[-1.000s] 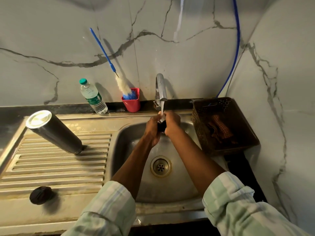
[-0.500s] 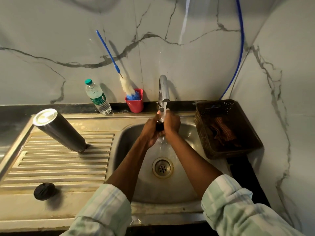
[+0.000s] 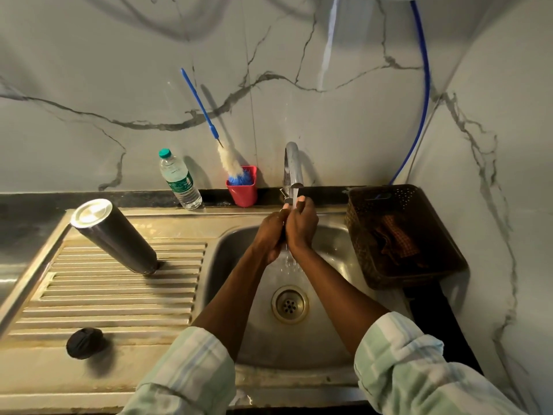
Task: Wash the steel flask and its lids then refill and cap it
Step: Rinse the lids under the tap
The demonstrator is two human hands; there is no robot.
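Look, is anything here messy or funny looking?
Not really. The steel flask stands upside down on the draining board, likely to drain. A black lid sits alone near the front edge. Water runs from the tap over both hands.

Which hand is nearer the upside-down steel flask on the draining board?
Left. The left hand is under the tap over the basin, on the side toward the steel flask. The right hand presses against it on the far side, nearer the brown basket.

Flask (image 3: 115, 235) stands on the drainboard (image 3: 89, 292) at frame left, lid (image 3: 85, 342) below it; basket (image 3: 404, 235) right of the sink (image 3: 329, 339).
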